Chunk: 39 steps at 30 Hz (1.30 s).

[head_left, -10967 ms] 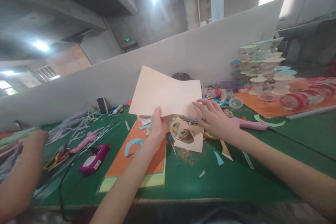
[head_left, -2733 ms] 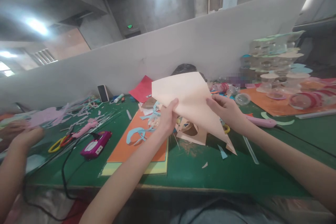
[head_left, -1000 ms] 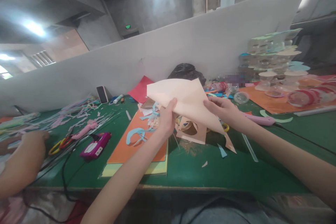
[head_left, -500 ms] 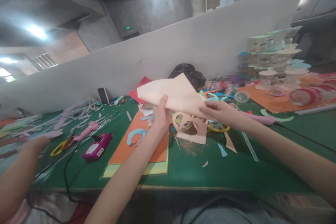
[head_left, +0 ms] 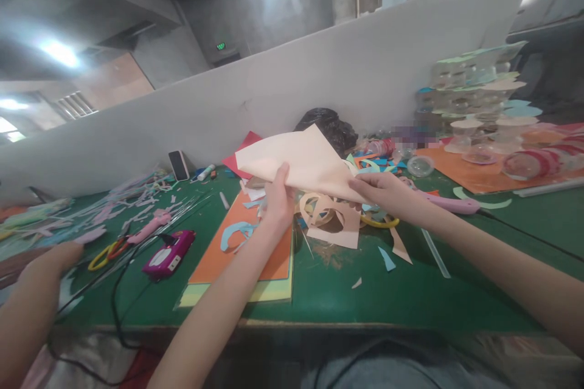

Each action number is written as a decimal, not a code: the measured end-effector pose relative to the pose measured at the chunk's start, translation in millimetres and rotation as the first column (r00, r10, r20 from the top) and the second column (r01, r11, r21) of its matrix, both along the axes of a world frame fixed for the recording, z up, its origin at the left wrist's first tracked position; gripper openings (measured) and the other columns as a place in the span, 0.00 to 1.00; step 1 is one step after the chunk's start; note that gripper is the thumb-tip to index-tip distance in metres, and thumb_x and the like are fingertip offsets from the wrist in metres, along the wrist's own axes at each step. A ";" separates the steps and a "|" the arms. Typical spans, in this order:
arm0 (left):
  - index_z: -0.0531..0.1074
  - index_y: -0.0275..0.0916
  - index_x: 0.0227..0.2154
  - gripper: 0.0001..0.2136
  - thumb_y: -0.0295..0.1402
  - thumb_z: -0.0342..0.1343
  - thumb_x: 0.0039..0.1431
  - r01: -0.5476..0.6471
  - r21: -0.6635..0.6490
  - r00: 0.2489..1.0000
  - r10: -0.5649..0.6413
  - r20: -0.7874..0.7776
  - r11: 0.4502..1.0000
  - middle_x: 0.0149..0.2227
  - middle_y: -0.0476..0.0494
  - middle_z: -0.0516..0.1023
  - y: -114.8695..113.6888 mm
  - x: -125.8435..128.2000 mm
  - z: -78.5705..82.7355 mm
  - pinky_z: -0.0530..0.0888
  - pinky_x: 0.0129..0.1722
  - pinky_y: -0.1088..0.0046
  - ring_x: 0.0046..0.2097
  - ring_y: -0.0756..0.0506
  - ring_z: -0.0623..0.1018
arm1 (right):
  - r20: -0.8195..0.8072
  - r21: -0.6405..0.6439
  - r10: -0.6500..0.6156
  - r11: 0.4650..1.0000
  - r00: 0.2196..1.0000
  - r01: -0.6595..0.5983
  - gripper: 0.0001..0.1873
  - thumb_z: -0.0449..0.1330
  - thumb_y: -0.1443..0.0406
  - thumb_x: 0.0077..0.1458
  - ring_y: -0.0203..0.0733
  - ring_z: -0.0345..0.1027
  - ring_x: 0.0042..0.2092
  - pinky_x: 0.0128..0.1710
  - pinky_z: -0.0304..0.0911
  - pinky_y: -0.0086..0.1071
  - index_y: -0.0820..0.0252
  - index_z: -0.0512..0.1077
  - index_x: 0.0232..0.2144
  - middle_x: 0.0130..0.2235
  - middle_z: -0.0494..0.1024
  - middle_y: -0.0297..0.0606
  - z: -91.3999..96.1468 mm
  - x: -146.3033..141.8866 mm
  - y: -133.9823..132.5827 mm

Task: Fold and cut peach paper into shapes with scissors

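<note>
I hold a peach sheet of paper (head_left: 298,158), folded over, above the green table (head_left: 410,298). My left hand (head_left: 277,203) pinches its lower left edge with the thumb on top. My right hand (head_left: 381,190) grips the right end of the fold. Under the sheet lie peach offcuts with round holes (head_left: 335,225) and yellow-handled scissors (head_left: 381,223). An orange sheet (head_left: 237,249) with a blue curl of paper (head_left: 235,234) lies below my left hand.
A pink glue gun (head_left: 444,202) lies right of my hand, with stacked clear cups (head_left: 474,109) behind. At the left are a magenta device (head_left: 168,252), scissors (head_left: 104,253), paper strips, a phone (head_left: 177,164) and another person's arm (head_left: 31,304). A white divider (head_left: 319,82) backs the table.
The peach sheet has tipped from a hanging point to a flatter fold lying lower over the offcuts. Both my hands have come down with it. The person at the left has shifted an arm.
</note>
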<state>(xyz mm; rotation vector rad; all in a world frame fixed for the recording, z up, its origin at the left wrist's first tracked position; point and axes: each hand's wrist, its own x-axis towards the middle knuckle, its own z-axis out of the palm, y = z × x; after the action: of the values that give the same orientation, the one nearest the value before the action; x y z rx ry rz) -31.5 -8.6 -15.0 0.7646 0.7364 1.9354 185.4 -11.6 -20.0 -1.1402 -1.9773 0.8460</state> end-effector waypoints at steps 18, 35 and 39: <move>0.75 0.38 0.47 0.15 0.24 0.62 0.57 -0.088 -0.071 0.995 0.090 0.031 0.994 0.53 0.39 0.80 -1.6 5.9 3.9 0.77 0.55 0.68 0.58 0.42 0.77 | 0.102 -0.001 0.011 1.000 0.995 -0.011 0.29 0.43 0.48 0.66 0.38 0.61 0.25 0.30 0.54 0.34 0.58 0.68 0.22 0.25 0.74 0.37 -8.3 0.0 5.4; 0.76 0.38 0.47 0.14 0.25 0.62 0.58 -0.105 -0.073 0.992 0.110 0.065 0.992 0.53 0.39 0.80 -6.8 14.1 8.1 0.77 0.56 0.65 0.57 0.41 0.78 | 0.024 0.093 -0.028 0.995 0.999 0.026 0.21 0.44 0.55 0.65 0.41 0.67 0.29 0.33 0.59 0.33 0.55 0.61 0.23 0.24 0.74 0.36 -6.1 -5.2 1.5; 0.76 0.38 0.48 0.15 0.25 0.62 0.58 -0.112 -0.081 0.991 0.117 0.069 0.990 0.53 0.39 0.80 -5.2 13.5 7.2 0.77 0.55 0.66 0.57 0.42 0.78 | 0.049 0.109 -0.048 0.993 0.998 0.043 0.20 0.43 0.56 0.66 0.41 0.67 0.29 0.34 0.57 0.34 0.55 0.59 0.23 0.24 0.73 0.35 -7.9 -6.2 0.7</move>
<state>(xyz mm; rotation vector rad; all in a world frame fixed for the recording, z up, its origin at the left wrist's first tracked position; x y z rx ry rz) -18.0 -13.7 -7.8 0.6123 0.8209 2.0142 179.2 -10.9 -27.9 -1.1502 -2.0055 0.6842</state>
